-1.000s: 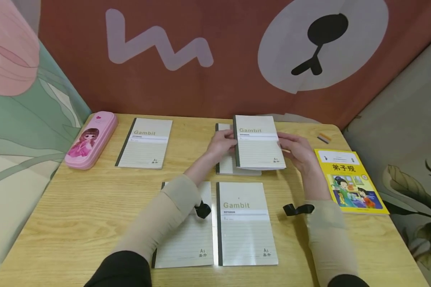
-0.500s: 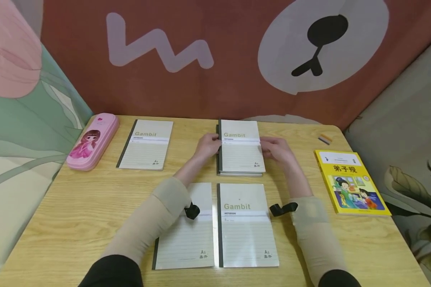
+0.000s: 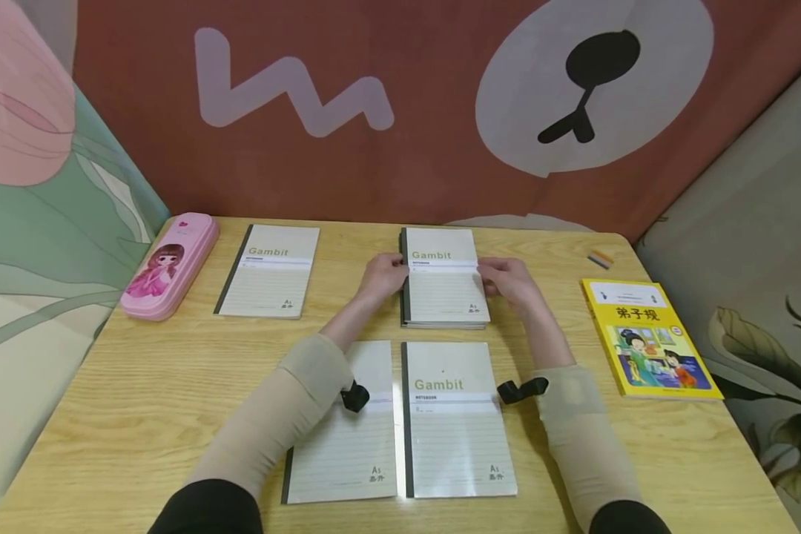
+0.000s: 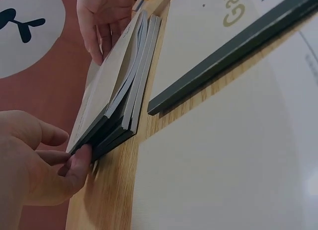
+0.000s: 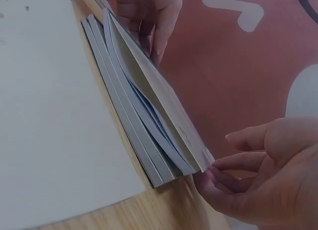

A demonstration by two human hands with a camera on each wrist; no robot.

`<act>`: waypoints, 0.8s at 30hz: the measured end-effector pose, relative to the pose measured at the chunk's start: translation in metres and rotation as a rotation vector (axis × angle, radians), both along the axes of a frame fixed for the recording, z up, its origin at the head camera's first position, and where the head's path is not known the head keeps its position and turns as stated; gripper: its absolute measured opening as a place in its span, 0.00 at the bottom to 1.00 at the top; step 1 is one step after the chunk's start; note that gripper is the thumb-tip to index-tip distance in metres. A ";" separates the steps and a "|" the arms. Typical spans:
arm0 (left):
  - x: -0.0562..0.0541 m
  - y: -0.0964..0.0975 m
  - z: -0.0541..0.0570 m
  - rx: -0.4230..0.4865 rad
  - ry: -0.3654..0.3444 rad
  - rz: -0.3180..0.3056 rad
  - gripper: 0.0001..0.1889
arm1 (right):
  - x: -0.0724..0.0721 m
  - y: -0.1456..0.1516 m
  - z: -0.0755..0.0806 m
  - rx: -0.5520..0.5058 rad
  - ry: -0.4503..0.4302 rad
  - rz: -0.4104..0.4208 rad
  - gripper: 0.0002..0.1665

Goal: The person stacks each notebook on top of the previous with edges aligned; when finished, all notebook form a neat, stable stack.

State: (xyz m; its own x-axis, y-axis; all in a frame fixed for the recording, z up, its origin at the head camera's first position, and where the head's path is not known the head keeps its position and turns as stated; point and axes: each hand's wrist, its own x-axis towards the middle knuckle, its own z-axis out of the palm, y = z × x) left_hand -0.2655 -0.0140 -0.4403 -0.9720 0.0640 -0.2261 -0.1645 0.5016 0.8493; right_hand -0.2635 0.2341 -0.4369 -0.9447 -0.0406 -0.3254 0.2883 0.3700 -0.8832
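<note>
my left fingers (image 4: 49, 134) are pinching the dark spine of the top notebook (image 3: 440, 289), my right fingers (image 5: 243, 161) the opposite edge, so it sits right between them! its cover gapes over the pages, with lower notebooks (image 5: 125, 111) stacked directly underneath. nearer me than my fingers, two more notebooks (image 3: 457, 445) lie on the desk (image 3: 140, 415); left of them, another notebook (image 3: 267, 278) and a pink pencil case (image 3: 170, 263); right, a yellow book (image 3: 647, 334).
</note>
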 end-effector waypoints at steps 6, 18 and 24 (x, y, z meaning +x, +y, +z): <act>0.002 0.001 0.001 -0.035 0.029 0.004 0.24 | 0.003 -0.003 0.003 0.068 0.041 0.022 0.29; 0.002 0.002 -0.003 -0.052 0.058 -0.001 0.18 | 0.010 -0.008 0.010 0.077 0.031 0.068 0.30; 0.005 0.002 0.001 -0.035 0.027 -0.005 0.24 | 0.009 -0.007 0.011 0.099 0.011 0.080 0.31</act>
